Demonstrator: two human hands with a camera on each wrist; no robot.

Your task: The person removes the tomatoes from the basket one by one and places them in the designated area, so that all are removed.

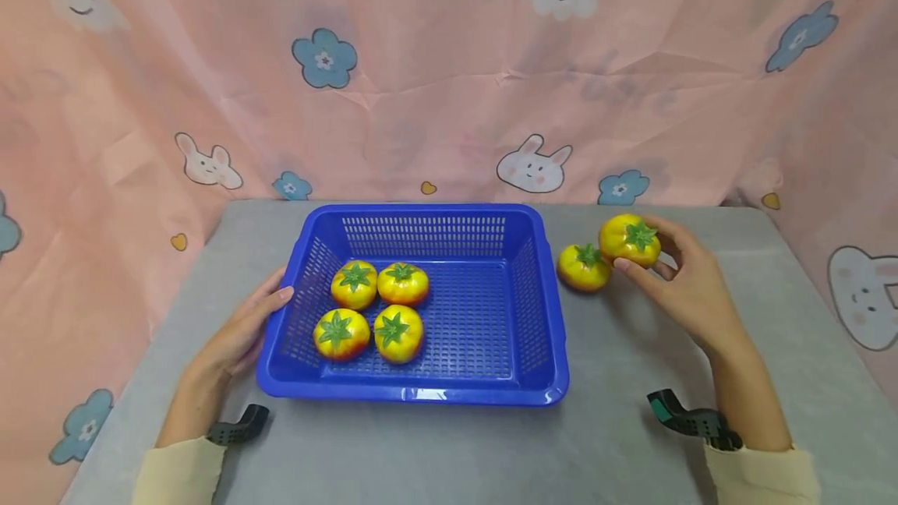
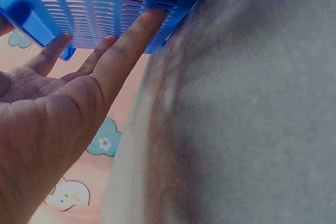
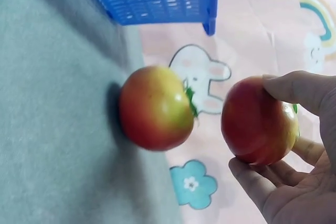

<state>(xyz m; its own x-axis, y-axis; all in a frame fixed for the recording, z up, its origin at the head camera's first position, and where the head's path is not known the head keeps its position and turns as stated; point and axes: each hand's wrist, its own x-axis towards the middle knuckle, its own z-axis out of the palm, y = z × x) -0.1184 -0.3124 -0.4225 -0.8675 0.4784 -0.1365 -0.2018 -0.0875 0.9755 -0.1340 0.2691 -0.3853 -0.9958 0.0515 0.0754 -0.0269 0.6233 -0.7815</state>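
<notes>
A blue plastic basket [image 1: 449, 390] with slotted walls stands on the table. In its left half sit several yellow-red tomatoes [image 1: 400, 333] with green star-shaped leaf tops. At the basket's left side, my left hand [image 1: 242, 330] touches the rim with its thumb. The left wrist view shows straight fingers [image 2: 123, 56] against the slotted outer wall. My right hand [image 1: 691, 283] holds a tomato [image 1: 627, 240] between thumb and fingers, raised off the table in the right wrist view. Another tomato [image 3: 155, 109] rests on the table between that hand and the basket's right wall.
The grey table [image 1: 617, 411] runs back to a pink cloth [image 1: 421, 131] printed with rabbits, flowers and clouds. Cloth also hangs along both sides. A black strap device sits on each wrist, the right one [image 1: 691, 419] jutting toward the basket.
</notes>
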